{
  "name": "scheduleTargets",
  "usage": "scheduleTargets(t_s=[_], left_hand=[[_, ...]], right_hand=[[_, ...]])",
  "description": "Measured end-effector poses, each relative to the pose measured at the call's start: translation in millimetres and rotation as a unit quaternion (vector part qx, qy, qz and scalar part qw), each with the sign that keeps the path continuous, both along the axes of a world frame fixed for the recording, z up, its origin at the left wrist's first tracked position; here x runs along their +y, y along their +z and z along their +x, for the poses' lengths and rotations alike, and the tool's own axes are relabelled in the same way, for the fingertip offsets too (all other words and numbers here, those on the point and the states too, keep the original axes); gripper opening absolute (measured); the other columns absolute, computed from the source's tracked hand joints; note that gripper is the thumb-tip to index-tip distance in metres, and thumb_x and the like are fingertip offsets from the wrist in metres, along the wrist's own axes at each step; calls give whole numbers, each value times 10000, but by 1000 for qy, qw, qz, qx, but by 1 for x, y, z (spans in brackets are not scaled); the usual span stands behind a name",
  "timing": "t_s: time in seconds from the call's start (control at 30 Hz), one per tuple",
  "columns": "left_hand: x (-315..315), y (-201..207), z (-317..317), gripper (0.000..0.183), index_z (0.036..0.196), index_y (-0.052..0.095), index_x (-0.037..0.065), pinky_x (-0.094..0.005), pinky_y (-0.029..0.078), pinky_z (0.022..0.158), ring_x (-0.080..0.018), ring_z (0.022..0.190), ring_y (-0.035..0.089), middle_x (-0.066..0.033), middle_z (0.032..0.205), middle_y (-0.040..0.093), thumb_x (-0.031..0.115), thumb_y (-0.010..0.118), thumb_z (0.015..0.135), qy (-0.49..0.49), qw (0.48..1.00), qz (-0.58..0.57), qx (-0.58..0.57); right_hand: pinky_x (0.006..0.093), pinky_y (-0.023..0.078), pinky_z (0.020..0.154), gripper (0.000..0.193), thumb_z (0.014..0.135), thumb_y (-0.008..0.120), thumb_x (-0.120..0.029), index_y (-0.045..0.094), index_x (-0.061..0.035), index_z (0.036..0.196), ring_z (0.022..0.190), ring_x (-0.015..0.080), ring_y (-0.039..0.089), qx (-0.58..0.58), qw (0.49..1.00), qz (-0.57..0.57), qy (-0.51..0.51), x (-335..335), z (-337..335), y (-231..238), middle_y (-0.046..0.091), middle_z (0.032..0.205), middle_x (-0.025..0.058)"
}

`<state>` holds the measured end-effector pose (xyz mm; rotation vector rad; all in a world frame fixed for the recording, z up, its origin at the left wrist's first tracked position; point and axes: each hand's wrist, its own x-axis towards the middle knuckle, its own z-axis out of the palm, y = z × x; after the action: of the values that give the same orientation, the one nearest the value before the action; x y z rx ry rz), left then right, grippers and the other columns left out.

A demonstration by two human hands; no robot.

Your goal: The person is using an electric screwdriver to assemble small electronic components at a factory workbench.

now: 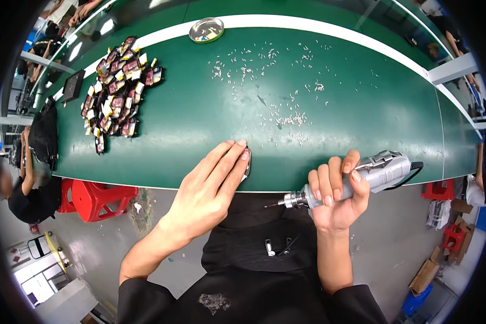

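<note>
My right hand (337, 186) is wrapped round a silver handheld electric screwdriver (386, 171), its thin bit pointing left, just off the table's front edge. At that edge my left hand (210, 178) has its fingers stretched over a small dark piece with a silvery rim (248, 166) and keeps it against the tabletop. Most of this piece is hidden under the fingers, and so is my left thumb. The screwdriver's tip is apart from the piece, nearer to me. Many small pale slivers (289, 119) lie scattered on the green table beyond my hands.
A heap of small dark units with yellow and white tabs (116, 94) covers the table's left part. At the back stands a round metal dish (206, 31) with small bits in it. A red stool (100, 200) is at the lower left, near another person (29, 183).
</note>
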<state>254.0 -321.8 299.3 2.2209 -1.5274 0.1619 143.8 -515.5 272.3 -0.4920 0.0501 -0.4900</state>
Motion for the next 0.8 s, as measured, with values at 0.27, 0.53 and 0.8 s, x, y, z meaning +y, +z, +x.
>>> scheduleTargets(t_s=[0.27,0.53,0.8], left_hand=[[0,0,-13,411,1087,594,-24,-390,517,826,-323,1012,599,-143,1135,613,-89,644,684,61,996,-36,61],[-7,5,-11,310,988,616,-26,-371,523,767,-294,912,617,-126,1034,642,-65,668,685,88,995,-10,44],[-12,-5,-28,331,961,622,-67,-350,556,707,-292,927,623,-156,1016,632,-4,641,636,-3,999,-27,-29]], right_hand=[[303,388,523,80,893,452,-144,445,-64,887,447,133,415,27,999,-14,27,31,-11,4,399,552,17],[304,396,504,83,891,495,-136,471,-58,901,454,147,441,46,996,-11,71,61,-16,-1,412,560,28],[305,412,515,96,902,492,-107,464,-30,952,496,169,461,108,994,-13,26,79,-17,-6,431,592,55]])
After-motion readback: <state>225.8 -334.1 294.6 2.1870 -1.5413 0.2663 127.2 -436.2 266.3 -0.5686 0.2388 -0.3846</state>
